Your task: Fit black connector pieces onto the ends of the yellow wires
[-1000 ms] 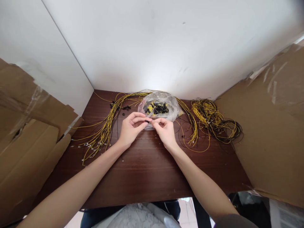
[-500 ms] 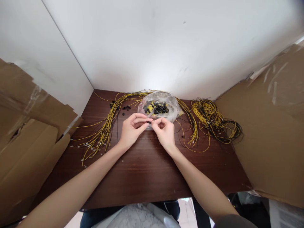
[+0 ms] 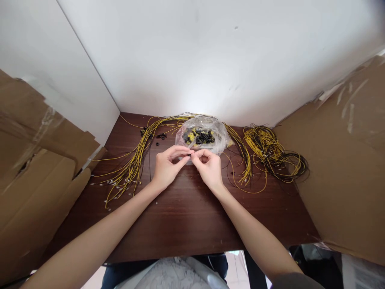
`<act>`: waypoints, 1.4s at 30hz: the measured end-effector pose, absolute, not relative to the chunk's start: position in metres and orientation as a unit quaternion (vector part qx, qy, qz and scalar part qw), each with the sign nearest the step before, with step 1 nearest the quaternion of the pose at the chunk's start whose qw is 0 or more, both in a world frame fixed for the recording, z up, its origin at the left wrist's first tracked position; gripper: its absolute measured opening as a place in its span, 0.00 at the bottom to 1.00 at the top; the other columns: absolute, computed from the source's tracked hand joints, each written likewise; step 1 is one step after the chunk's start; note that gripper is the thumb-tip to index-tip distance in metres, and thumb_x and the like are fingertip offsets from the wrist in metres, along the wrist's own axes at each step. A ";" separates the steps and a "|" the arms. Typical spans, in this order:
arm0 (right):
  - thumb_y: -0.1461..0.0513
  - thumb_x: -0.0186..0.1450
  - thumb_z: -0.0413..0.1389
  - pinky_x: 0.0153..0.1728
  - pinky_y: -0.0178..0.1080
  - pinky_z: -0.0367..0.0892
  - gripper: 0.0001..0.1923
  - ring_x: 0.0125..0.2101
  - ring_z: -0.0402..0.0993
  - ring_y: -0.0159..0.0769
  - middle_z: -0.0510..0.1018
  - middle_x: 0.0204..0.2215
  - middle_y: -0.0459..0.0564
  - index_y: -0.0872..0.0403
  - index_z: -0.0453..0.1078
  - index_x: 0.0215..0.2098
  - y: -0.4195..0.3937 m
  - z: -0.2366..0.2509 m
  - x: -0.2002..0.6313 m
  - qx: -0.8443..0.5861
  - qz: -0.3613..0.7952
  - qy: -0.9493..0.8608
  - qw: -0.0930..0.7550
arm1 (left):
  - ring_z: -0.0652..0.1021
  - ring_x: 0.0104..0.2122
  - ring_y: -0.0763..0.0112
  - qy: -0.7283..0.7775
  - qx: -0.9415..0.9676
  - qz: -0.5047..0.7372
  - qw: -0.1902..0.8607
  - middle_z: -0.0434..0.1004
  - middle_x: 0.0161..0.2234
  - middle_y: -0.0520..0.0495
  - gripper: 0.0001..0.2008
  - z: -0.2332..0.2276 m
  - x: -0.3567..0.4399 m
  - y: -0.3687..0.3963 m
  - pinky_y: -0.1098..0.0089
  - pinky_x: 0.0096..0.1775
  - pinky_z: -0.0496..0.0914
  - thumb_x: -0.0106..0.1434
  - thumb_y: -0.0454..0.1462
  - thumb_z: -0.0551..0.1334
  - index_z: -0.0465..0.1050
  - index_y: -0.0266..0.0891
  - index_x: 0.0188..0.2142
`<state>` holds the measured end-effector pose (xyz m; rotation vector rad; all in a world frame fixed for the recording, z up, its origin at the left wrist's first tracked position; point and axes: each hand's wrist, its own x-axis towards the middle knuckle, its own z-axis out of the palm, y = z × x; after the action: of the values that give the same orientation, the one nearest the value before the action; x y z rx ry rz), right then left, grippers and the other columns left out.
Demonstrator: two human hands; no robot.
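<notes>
Hands meet over a small black part at the middle of the counter.

From the head view we see our left hand [image 3: 167, 168] and right hand [image 3: 209, 168] drawn together above the dark wood counter [image 3: 186, 224], fingertips pinched closed on 1 small black part [image 3: 189, 153] between them; how each grip sits on it is too small to tell. Just beyond the fingers lies a clear plastic bag [image 3: 203, 136] holding black and yellow pieces. A fan of yellow wires [image 3: 132, 168] spreads to the left of our left hand, and a coiled bundle of yellow and black wires [image 3: 273, 154] rests well to the right. Cardboard sheets [image 3: 39, 172] stand at both sides.
</notes>
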<state>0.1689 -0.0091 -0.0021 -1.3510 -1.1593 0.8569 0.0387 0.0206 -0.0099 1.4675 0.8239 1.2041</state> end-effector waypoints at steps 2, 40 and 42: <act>0.58 0.55 0.57 0.20 0.31 0.57 0.09 0.16 0.58 0.25 0.67 0.17 0.41 0.56 0.66 0.23 -0.008 -0.002 0.169 -0.559 0.403 -0.470 0.552 | 0.79 0.38 0.67 0.342 0.606 0.503 0.512 0.80 0.37 0.44 0.10 -0.010 0.039 0.021 0.66 0.45 0.73 0.54 0.34 0.65 0.72 0.35 0.37; 0.65 0.64 0.50 0.30 0.35 0.63 0.08 0.30 0.66 0.32 0.70 0.31 0.48 0.53 0.72 0.36 -0.010 0.002 0.175 -0.542 0.191 -0.642 0.508 | 0.78 0.37 0.70 0.359 0.524 0.506 0.584 0.78 0.36 0.44 0.14 -0.011 0.039 0.027 0.65 0.47 0.72 0.50 0.33 0.68 0.72 0.34 0.38; 0.65 0.63 0.50 0.30 0.35 0.63 0.09 0.30 0.67 0.32 0.70 0.31 0.48 0.52 0.72 0.37 -0.010 0.003 0.175 -0.540 0.192 -0.643 0.509 | 0.78 0.36 0.70 0.361 0.523 0.508 0.581 0.78 0.36 0.45 0.14 -0.012 0.039 0.027 0.66 0.46 0.72 0.49 0.33 0.68 0.72 0.34 0.37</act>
<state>0.1750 -0.0104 0.0026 -1.3001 -1.5488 0.4617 0.0393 0.0266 -0.0118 1.2227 0.8437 1.1863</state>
